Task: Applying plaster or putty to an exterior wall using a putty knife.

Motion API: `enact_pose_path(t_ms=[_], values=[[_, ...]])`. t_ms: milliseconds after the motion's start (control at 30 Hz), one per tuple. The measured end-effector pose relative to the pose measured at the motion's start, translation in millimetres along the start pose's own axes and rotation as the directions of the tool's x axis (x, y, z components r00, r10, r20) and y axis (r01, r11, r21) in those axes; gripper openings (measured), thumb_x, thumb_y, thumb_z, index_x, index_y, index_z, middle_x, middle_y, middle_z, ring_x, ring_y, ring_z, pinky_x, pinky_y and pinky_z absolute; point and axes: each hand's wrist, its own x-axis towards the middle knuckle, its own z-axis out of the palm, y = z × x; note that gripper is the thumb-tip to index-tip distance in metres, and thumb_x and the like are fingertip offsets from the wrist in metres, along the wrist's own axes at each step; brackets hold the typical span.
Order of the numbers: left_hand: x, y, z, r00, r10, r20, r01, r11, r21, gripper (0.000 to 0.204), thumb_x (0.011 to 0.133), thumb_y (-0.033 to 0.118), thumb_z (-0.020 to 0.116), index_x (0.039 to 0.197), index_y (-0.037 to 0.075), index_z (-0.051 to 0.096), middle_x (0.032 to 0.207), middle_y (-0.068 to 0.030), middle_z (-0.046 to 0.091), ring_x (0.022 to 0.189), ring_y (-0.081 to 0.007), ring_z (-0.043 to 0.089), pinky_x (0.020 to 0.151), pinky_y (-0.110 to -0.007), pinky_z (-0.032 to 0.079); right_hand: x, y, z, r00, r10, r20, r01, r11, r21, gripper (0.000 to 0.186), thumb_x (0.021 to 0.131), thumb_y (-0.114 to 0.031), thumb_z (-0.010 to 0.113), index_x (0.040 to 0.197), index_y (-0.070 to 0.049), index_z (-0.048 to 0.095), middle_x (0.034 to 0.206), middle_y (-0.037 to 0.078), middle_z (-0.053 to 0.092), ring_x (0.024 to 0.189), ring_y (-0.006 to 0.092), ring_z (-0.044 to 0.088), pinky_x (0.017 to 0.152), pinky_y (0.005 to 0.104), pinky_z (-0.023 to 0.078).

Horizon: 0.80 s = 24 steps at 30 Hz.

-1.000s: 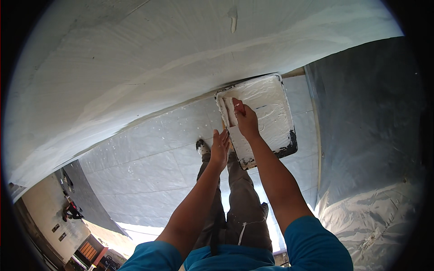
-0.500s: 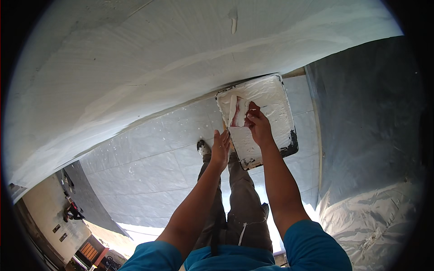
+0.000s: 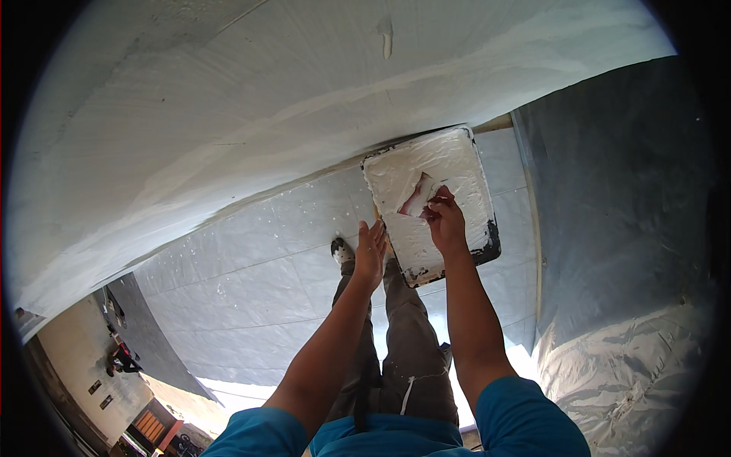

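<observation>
A dark, shallow rectangular tray [image 3: 489, 242] is spread with white putty [image 3: 457, 160], its black rim showing in places. My right hand [image 3: 448, 221] is closed on a reddish putty scraper [image 3: 416, 196], holding its wide blade over the middle of the tray. White paste smears the blade; whether its edge touches the putty, I cannot tell. Beside the tray's left edge, my left hand [image 3: 371, 247] has its fingers stretched out and together, with nothing visible in it. Whether its fingertips touch the rim is unclear.
A pale, coated wall [image 3: 228, 114] curves across the top, with a small blob [image 3: 387, 42] on it. Grey tiled floor [image 3: 259, 266] has white splashes. A dark sheet [image 3: 617, 198] and crumpled plastic [image 3: 632, 381] lie to the right. Another person [image 3: 123, 359] is far off at lower left.
My right hand has shifted slightly right and down, turning the scraper so its blade tilts. The thick white paste along its edge no longer shows. My left hand has hardly moved.
</observation>
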Motion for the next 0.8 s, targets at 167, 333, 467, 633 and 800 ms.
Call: enact_pose_path(t_ms=[167, 333, 467, 633, 800], values=[[0, -2, -1, 1.000, -0.004, -0.016, 0.004, 1.000, -0.014, 0.095, 0.095, 0.072, 0.022, 0.152, -0.003, 0.017, 0.161, -0.0200, 0.015, 0.150, -0.0303, 0.013, 0.121, -0.042, 0.007, -5, -1, 0, 0.999, 0.011, 0.040, -0.014, 0.998, 0.068, 0.032, 0.079, 0.005, 0.055, 0.110, -0.005, 0.059, 0.098, 0.006, 0.062, 0.089, 0.0186, 0.059, 0.082, 0.0340, 0.049], [-1, -4, -1, 1.000, -0.003, -0.023, 0.002, 1.000, -0.021, 0.095, 0.095, 0.072, 0.022, 0.152, -0.003, 0.018, 0.161, -0.0201, 0.015, 0.150, -0.0305, 0.013, 0.120, -0.042, 0.006, -8, -6, -3, 0.999, 0.005, 0.051, -0.011, 0.993, 0.115, 0.028, 0.078, 0.001, 0.056, 0.106, -0.006, 0.059, 0.097, 0.005, 0.061, 0.090, 0.0189, 0.059, 0.081, 0.0333, 0.048], [-11, 6, 4, 0.997, 0.001, -0.072, -0.002, 1.000, -0.009, 0.095, 0.095, 0.072, 0.023, 0.152, -0.003, 0.018, 0.161, -0.0201, 0.015, 0.150, -0.0304, 0.013, 0.120, -0.042, 0.007, -19, -23, 7, 0.993, 0.019, 0.113, -0.039, 0.984, 0.174, 0.028, 0.079, -0.003, 0.056, 0.107, -0.006, 0.058, 0.098, 0.004, 0.061, 0.091, 0.0191, 0.059, 0.082, 0.0336, 0.048], [-53, 34, 11, 0.997, 0.055, -0.058, -0.056, 0.998, -0.003, 0.095, 0.094, 0.072, 0.024, 0.151, -0.004, 0.020, 0.160, -0.0198, 0.017, 0.150, -0.0298, 0.014, 0.121, -0.042, 0.007, -56, -60, 43, 0.985, -0.012, 0.170, -0.028, 0.972, 0.232, 0.032, 0.080, -0.005, 0.056, 0.112, -0.005, 0.058, 0.103, 0.006, 0.064, 0.099, 0.0212, 0.062, 0.092, 0.0392, 0.050], [-114, 78, 12, 0.991, 0.119, -0.058, -0.121, 0.992, -0.023, 0.092, 0.096, 0.070, 0.022, 0.151, -0.003, 0.022, 0.160, -0.0196, 0.020, 0.149, -0.0298, 0.017, 0.120, -0.042, 0.009, -114, -103, 92, 0.981, -0.033, 0.191, -0.010, 0.976, 0.217, 0.035, 0.079, -0.004, 0.056, 0.114, -0.007, 0.058, 0.104, 0.006, 0.065, 0.101, 0.0222, 0.063, 0.095, 0.0407, 0.051]])
